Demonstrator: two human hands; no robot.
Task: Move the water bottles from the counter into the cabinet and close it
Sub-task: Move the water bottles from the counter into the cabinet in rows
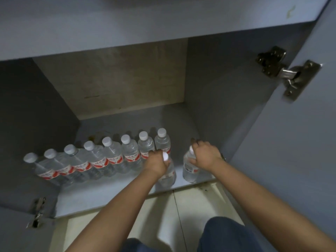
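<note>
Several clear water bottles with white caps and red labels stand in a row on the floor of the open grey cabinet. My left hand grips the neck of another bottle at the row's right end, near the cabinet's front edge. My right hand holds the top of a separate bottle further right, standing upright on the cabinet floor. Both bottles' upper parts are partly hidden by my fingers.
The right cabinet door stands open with a metal hinge. A lower hinge sits at the left front corner. Pale floor tiles and my knees are below. The cabinet's back half is bare.
</note>
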